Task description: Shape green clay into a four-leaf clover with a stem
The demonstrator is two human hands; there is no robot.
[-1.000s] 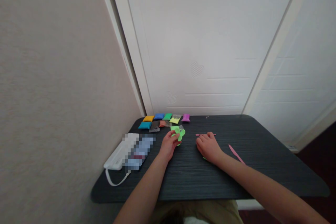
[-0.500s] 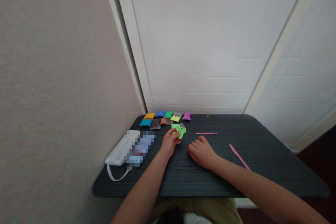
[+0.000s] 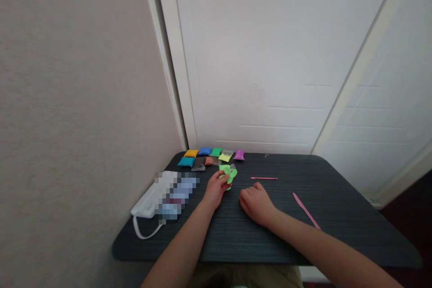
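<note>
My left hand [image 3: 216,190] pinches a light green piece with rounded, petal-like lobes [image 3: 232,173] between thumb and fingers, just above the table. It looks like soft modelling clay, and the fingers cover part of it. Right behind it lies a light green packet [image 3: 222,168]. My right hand [image 3: 257,202] rests on the table to the right, its fingers curled into a loose fist with nothing visible in them. A thin pink modelling tool [image 3: 264,178] lies beyond that hand. Farther right is a larger pink clay knife [image 3: 305,209], partly behind my right forearm.
Several coloured clay packets, among them a yellow one [image 3: 191,153], a teal one [image 3: 186,162] and a purple one [image 3: 239,155], lie along the back of the dark table [image 3: 340,216]. A white case with a strap [image 3: 146,208] and a blurred-out item [image 3: 177,198] lie at left.
The view has tilted up a little, so everything sits lower in the picture. The green piece has turned slightly in my left hand. My right hand stays in its loose fist.
</note>
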